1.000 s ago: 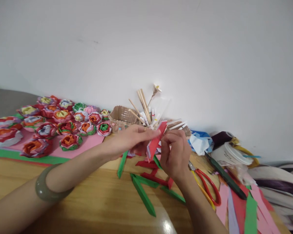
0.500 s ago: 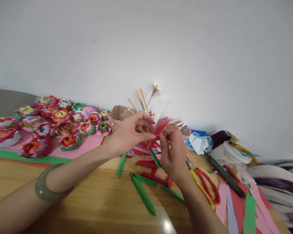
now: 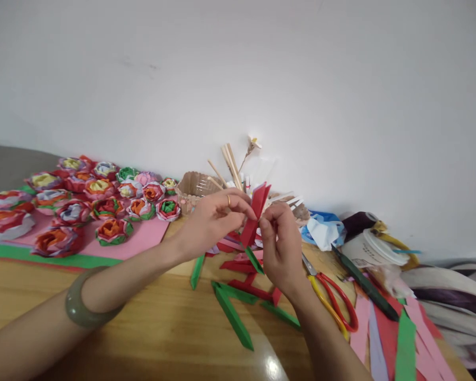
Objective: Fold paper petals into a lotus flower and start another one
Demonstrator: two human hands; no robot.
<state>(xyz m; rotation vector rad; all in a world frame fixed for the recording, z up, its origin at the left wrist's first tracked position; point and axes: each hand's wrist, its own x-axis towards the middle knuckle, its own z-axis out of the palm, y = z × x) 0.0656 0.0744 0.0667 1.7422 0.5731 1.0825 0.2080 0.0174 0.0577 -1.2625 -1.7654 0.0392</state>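
Note:
Between my hands, above the table, is a bundle of folded red paper strips (image 3: 254, 210) with a pinkish-lilac edge showing at its top. My left hand (image 3: 216, 217) pinches the bundle from the left; a ring is on one finger and a bangle on the wrist. From the right, my right hand (image 3: 281, 248) has thumb and forefinger pressed together at the bundle's middle; whatever thin thing they hold there is too small to make out. Beneath lie folded green paper strips (image 3: 234, 315) and folded red strips (image 3: 249, 286).
Several layered paper flowers (image 3: 113, 231) stand on pink sheets at left. Behind my hands are a basket (image 3: 190, 188) and wooden sticks (image 3: 230, 161). To the right lie scissors (image 3: 333, 301), a dark green cutter-like tool (image 3: 367, 286), a white tub (image 3: 375, 248) and cut paper strips (image 3: 404, 344).
The paper bundle has turned, so its broad red side now faces me. My left hand has shifted slightly right and its fingers have curled in. My right hand has barely moved.

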